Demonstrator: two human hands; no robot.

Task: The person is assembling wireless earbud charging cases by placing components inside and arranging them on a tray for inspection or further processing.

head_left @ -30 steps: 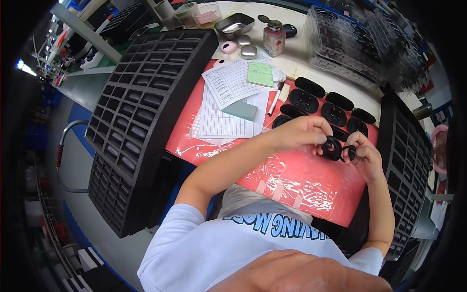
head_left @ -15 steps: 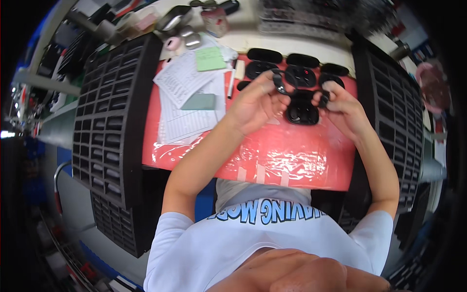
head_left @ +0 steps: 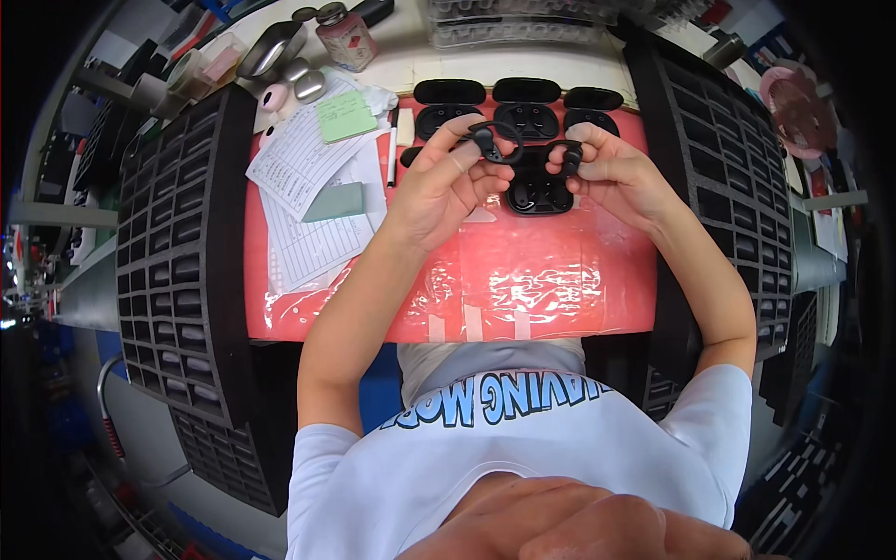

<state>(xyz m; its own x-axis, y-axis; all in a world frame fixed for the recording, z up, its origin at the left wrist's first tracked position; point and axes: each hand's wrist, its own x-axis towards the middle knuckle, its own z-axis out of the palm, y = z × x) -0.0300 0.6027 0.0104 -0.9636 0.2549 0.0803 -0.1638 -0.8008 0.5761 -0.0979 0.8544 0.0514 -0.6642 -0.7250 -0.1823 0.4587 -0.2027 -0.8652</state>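
Raised over the red mat (head_left: 541,252), my left hand (head_left: 434,187) pinches a black ear-hook earphone (head_left: 490,145) between thumb and fingers, its curved hook pointing to the right. A second black ear-hook earphone (head_left: 564,159) is gripped in the fingertips of my right hand (head_left: 621,177), a short gap away. Just below and between the hands lies an open black charging case (head_left: 539,196), its upper part partly covered. Behind it stand more open black cases: one at the left (head_left: 450,93), one in the middle (head_left: 527,91) and one at the right (head_left: 594,98).
Papers (head_left: 308,233) with a green note (head_left: 345,116) and a grey-green pad (head_left: 334,201) lie left, beside a pen (head_left: 392,149). Black compartment trays flank the mat at left (head_left: 177,280) and right (head_left: 737,205). A bottle (head_left: 347,39) and metal dish (head_left: 273,51) stand behind.
The view has shifted, so the table and cases sit further left in the picture. Both hands keep their earphones; the right one now shows more of its hook.
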